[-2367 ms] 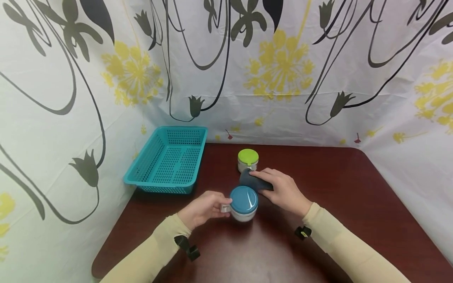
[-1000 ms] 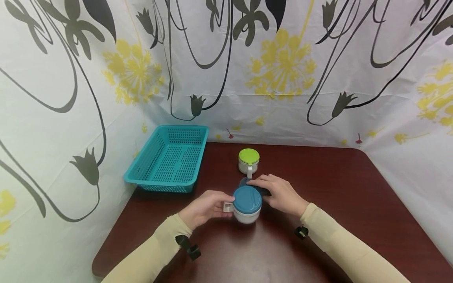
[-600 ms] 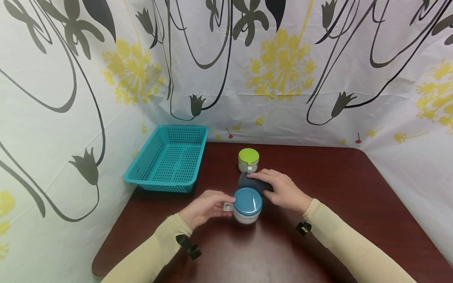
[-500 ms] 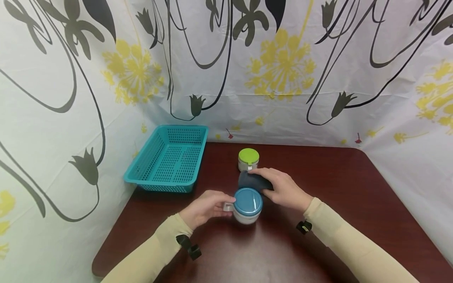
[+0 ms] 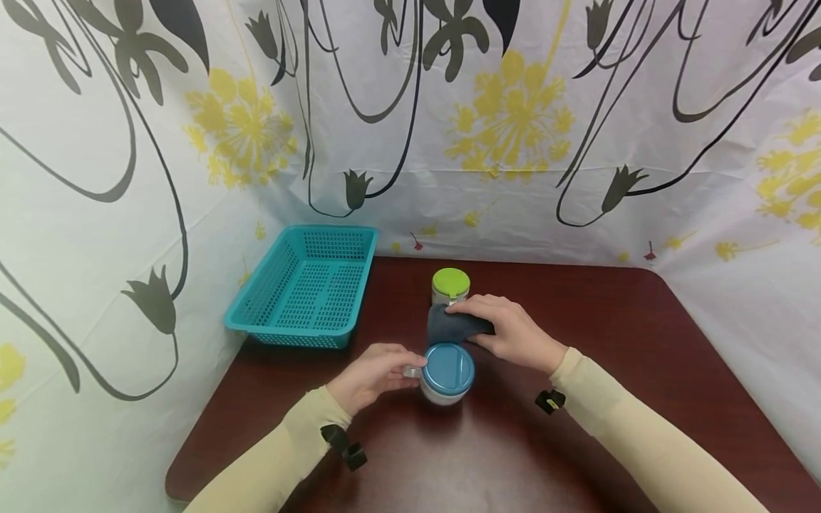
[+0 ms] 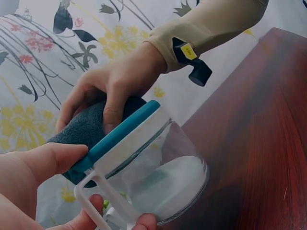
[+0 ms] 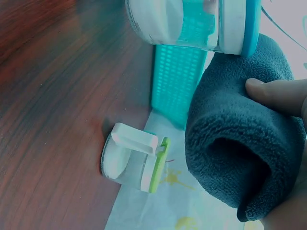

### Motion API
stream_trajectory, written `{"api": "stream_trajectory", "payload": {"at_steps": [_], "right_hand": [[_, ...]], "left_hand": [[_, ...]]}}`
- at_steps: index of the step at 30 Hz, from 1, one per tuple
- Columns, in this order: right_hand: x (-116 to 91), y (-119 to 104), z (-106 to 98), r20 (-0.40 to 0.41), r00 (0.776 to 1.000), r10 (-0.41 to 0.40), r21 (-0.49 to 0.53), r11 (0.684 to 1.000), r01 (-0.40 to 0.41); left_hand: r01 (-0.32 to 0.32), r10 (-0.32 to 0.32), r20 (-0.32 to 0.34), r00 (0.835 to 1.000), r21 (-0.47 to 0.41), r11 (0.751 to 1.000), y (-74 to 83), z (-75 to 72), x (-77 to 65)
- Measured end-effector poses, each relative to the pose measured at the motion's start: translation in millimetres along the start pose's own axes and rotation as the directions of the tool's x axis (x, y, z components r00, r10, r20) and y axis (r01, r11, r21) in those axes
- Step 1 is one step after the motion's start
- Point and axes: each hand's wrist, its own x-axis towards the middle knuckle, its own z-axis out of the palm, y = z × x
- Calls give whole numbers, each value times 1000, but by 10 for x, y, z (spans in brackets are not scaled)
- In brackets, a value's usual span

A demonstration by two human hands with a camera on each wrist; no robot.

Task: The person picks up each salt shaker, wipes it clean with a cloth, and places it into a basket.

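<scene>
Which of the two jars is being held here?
The blue-lidded jar: the left hand grips it, while the green-lidded jar stands farther back, unheld.

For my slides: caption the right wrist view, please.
A right hand grips a dark cloth beside a blue-lidded jar; a green-lidded jar stands on the table.

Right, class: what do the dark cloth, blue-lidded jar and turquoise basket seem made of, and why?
Dark cloth: probably terry or microfibre, matte, with fuzzy pile.
Blue-lidded jar: glass or clear plastic body, see-through; smooth lid, likely plastic.
Turquoise basket: probably moulded plastic, evenly coloured, with regular perforations.
</scene>
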Motion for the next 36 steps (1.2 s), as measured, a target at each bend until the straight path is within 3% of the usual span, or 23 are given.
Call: {"api": "stream_trajectory", "payload": {"at_steps": [7,14,19,30,36], "right_hand": [[37,49,123,6,1000,-14,25,1000,13],[-20,113,316,107,994,-3,26,1000,1],[-43,124,370,107,994,3,37,999,-7],[-39,64,281,97,995,29,84,996,-37],[-12,30,159,49,999,7,126,992,-13]], "left_hand": [[27,-27,-3,1000,-11,1000,13,8,-9],[29,-29,18,999,-18,999,22,29,-21],[40,-40,23,999,-18,999,10,37,-28],[69,-68,33,997,-14,998,-7,31,4],[72,-71,48,996,-16,997,-25,33,19]]}}
